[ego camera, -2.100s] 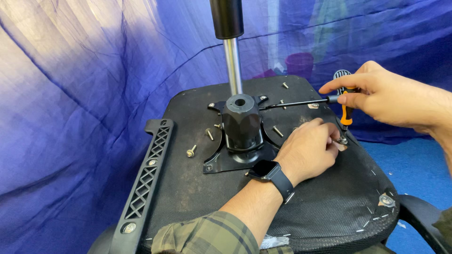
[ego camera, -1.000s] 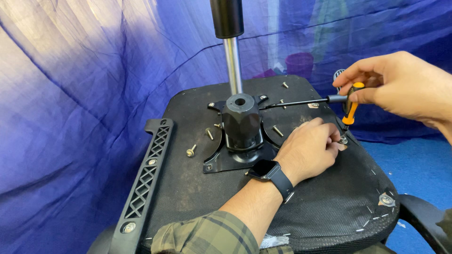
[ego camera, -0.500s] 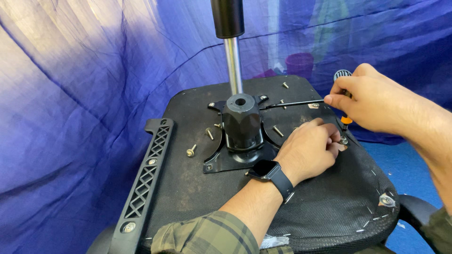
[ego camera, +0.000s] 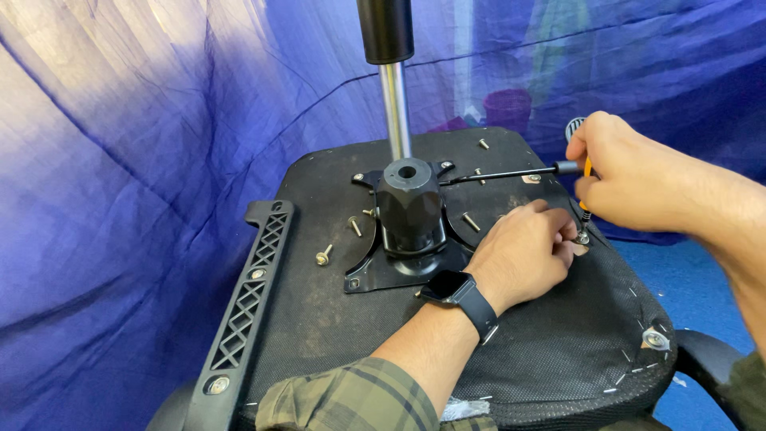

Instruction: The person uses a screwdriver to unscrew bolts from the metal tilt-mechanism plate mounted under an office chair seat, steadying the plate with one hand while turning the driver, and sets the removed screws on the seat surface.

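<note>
Head view, looking down on the underside of an upturned black fabric-covered office chair seat (ego camera: 335,319).

Right hand (ego camera: 630,179): closed around the handle end of a long black-shafted screwdriver with an orange-and-black grip (ego camera: 511,172). The shaft runs nearly level from the hand leftward, and its tip sits at the upper right corner of the black metal mounting plate (ego camera: 375,275), just beside the hub.

Left hand (ego camera: 523,255): palm down on the seat underside, right of the plate, fingers curled loosely. The fingertips (ego camera: 562,239) touch a small silver screw with washer (ego camera: 583,237) near the seat's right edge. Whether the screw is pinched or only steadied, I cannot tell. A black smartwatch (ego camera: 447,287) is on the left wrist, and a green plaid sleeve (ego camera: 351,399) is below it.

Centre: black faceted cylindrical hub (ego camera: 408,203) stands upright on the plate. Behind it rises a chrome gas-lift rod with a black upper sleeve (ego camera: 393,88).

Loose fasteners on the seat: one silver bolt with washer (ego camera: 323,257) left of the plate, one short bolt (ego camera: 354,227) on the plate's left wing, one bolt (ego camera: 471,222) right of the hub, and one bolt (ego camera: 483,144) near the far edge.

A black plastic lattice armrest bracket (ego camera: 251,299) lies along the seat's left edge. Blue draped cloth (ego camera: 120,160) surrounds the chair.
</note>
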